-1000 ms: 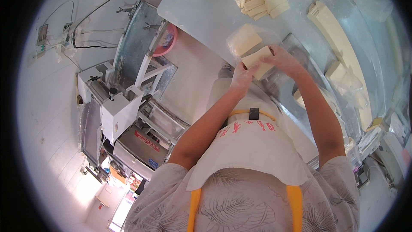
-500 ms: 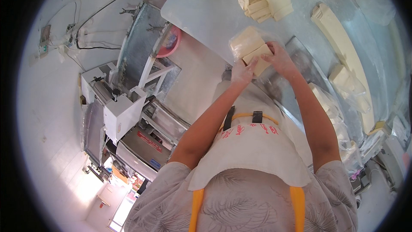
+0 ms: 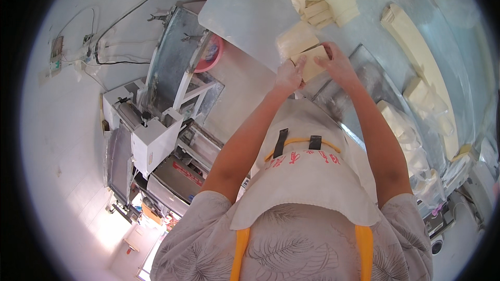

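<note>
A pale yellow square block, which looks like stacked dough wrappers (image 3: 314, 65), is held between my two hands over the near edge of the table. My left hand (image 3: 289, 77) grips its left near side, with the thumb on top. On the opposite side, my right hand (image 3: 339, 64) has its fingers bent around the right edge. A second similar block in a clear plastic bag (image 3: 297, 37) lies just beyond, against or very near the held one. Whether the bag also reaches under the held block, I cannot tell.
Folded dough sheets (image 3: 317, 13) lie at the far side of the table. A long pale dough strip (image 3: 419, 54) and bagged blocks (image 3: 401, 127) are on the right. To the left are a pink basin (image 3: 213, 57) and a white-housed machine (image 3: 156, 140).
Both hands and the held block have moved slightly away from my body. The bagged block has also shifted a little farther off.
</note>
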`<move>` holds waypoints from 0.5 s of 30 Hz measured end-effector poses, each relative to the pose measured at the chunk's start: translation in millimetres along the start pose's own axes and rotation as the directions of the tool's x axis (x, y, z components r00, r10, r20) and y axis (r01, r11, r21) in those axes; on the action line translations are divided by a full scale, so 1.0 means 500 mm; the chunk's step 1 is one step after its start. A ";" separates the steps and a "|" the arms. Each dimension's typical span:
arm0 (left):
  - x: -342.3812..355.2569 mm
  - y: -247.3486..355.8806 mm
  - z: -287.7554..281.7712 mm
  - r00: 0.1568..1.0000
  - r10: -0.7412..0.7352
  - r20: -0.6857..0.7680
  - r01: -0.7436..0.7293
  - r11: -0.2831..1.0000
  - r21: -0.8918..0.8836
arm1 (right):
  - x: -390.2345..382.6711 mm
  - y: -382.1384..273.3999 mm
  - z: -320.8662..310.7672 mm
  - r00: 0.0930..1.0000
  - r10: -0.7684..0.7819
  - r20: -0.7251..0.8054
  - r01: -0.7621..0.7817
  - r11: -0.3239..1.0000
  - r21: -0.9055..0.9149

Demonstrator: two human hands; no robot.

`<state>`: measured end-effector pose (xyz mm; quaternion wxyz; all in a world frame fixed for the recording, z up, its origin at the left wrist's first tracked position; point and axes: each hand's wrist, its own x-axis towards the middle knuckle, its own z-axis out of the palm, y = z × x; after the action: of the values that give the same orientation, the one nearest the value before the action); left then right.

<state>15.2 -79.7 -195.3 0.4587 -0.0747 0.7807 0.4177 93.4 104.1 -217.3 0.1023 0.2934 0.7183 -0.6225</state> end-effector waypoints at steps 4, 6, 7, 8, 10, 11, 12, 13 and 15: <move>0.024 -0.017 -0.004 0.997 0.005 0.080 -0.005 1.000 -0.005 | 0.002 -0.038 -0.001 0.999 0.016 -0.047 -0.022 0.992 -0.125; 0.025 -0.011 -0.003 0.995 0.035 0.095 -0.038 0.999 0.031 | 0.004 -0.036 -0.002 0.997 0.008 -0.077 -0.023 0.980 -0.198; 0.029 -0.014 -0.004 0.993 0.040 0.111 -0.045 0.998 0.041 | 0.001 -0.042 -0.001 0.996 0.006 -0.089 -0.027 0.972 -0.235; 0.035 -0.017 -0.006 0.991 0.046 0.128 -0.053 0.997 0.051 | -0.002 -0.047 0.001 0.995 0.004 -0.102 -0.032 0.962 -0.271; 0.043 -0.019 -0.007 0.988 0.026 0.155 -0.032 0.999 0.031 | -0.007 -0.039 0.010 0.968 -0.046 -0.246 -0.064 0.904 -0.422; 0.046 -0.018 -0.006 0.986 0.001 0.165 -0.002 1.000 0.002 | -0.009 -0.034 0.010 0.946 -0.080 -0.313 -0.089 0.867 -0.491; 0.048 -0.018 -0.006 0.984 -0.023 0.176 0.028 0.999 -0.026 | -0.015 -0.029 0.005 0.952 -0.014 -0.305 -0.154 0.840 -0.521; 0.052 -0.027 -0.007 0.983 0.012 0.186 0.001 0.998 -0.065 | -0.027 -0.031 -0.002 0.953 0.052 -0.297 -0.216 0.805 -0.553; 0.050 -0.051 -0.011 0.976 0.082 0.200 -0.053 0.988 -0.145 | -0.056 -0.030 -0.017 0.972 0.085 -0.220 -0.205 0.768 -0.607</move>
<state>10.3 -93.5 -228.3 0.5161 -0.0363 0.7004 0.4917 109.8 103.4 -188.8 0.1765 0.3523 0.8653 -0.3097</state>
